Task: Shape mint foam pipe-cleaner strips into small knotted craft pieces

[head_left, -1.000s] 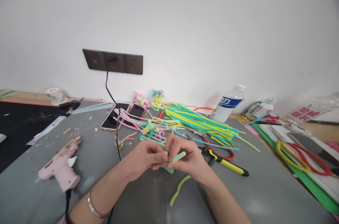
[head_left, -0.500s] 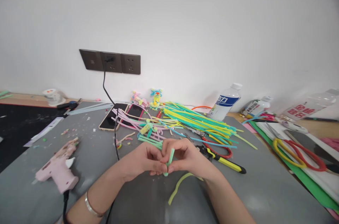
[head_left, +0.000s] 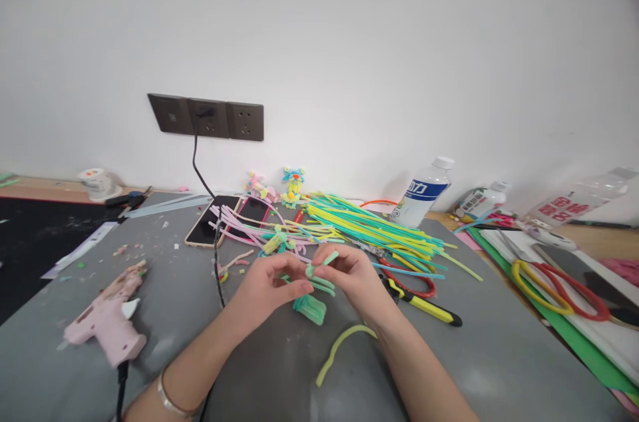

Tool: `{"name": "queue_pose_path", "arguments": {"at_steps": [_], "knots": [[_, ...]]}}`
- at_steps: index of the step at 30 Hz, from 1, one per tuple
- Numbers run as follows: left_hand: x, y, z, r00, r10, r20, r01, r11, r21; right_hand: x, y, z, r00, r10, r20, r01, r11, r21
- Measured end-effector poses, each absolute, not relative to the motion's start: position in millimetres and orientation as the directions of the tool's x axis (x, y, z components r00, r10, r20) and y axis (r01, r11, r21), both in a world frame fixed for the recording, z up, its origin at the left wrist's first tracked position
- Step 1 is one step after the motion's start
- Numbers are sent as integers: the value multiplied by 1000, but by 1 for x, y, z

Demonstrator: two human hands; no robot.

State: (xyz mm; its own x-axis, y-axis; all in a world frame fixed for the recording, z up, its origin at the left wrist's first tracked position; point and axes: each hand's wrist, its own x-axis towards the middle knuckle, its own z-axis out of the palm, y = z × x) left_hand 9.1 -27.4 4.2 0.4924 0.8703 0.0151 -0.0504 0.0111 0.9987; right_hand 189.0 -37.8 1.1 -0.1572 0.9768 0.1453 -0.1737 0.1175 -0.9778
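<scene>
Both my hands work together over the grey mat (head_left: pixel 249 369) on a folded green pipe-cleaner piece (head_left: pixel 311 305). My left hand (head_left: pixel 267 285) pinches its lower, zigzag-folded part between thumb and forefinger. My right hand (head_left: pixel 349 275) is closed on the free green end near the top, with its fingers curled. A loose yellow-green pipe-cleaner bit (head_left: pixel 339 349) lies curved on the mat just below my right wrist. A silver bracelet sits on my left wrist.
A pink glue gun (head_left: pixel 107 325) lies at the left, its black cord (head_left: pixel 217 255) running to the wall socket (head_left: pixel 210 117). Behind my hands are pipe cleaners (head_left: pixel 369 225), two phones (head_left: pixel 224 215), small figures (head_left: pixel 292 186), pliers (head_left: pixel 422 302), bottles (head_left: pixel 422 192); coloured rings (head_left: pixel 564 282) right.
My hands have moved slightly up and apart. The green piece, pinched tight between both hands before, now hangs lower from my left fingers, with my right hand drawing its end upward.
</scene>
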Motion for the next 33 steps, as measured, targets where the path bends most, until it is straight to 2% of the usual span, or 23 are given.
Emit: {"name": "queue_pose_path", "arguments": {"at_steps": [3,12,24,30,33], "knots": [[11,-29,8,375,923,89,46,-114,992,189,-35,-4,-58,993,98,-163,88,-983],[10,-25,3,292,938,188,146,-238,960,184,-40,0,-124,989,76,-96,64,-993],[6,-28,6,331,899,286,276,-383,882,184,-40,-1,-172,985,34,-123,13,-992],[3,-28,6,416,839,352,297,-491,819,189,-39,-1,-240,971,-10,-163,-51,-985],[4,-28,5,420,848,324,273,-459,846,188,-38,-1,-234,972,9,-176,-34,-984]]}}
